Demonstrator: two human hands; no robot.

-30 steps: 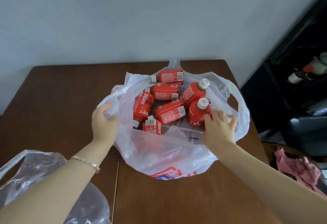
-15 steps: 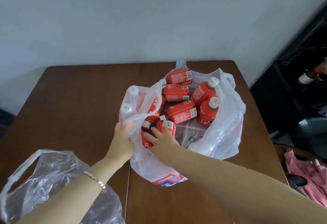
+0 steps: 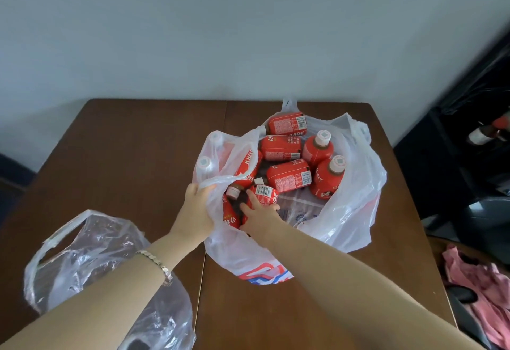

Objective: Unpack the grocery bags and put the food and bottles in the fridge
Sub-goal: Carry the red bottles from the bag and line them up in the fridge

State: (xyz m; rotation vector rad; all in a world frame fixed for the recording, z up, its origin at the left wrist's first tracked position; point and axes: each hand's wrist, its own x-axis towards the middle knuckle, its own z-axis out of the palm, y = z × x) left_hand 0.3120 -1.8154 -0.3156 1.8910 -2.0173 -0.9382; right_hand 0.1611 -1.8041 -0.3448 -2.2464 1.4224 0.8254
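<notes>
I am taking bottles out: my left hand point(image 3: 197, 209) pinches the rim of the white bag point(image 3: 356, 211) at 9 o'clock, my right hand point(image 3: 259, 215) curls, I think, round a red juice bottle point(image 3: 263, 193) at 7 o'clock inside, and next I should lift it out.

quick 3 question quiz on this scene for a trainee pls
1. True or false: the left hand grips the rim of the white bag.
2. What does the right hand grip? A a red bottle; B a spoon; C nothing.
3. Fill in: the clear bag lies on the table to the person's ____ of the white bag.
Key: 1 true; 2 A; 3 left.
</notes>
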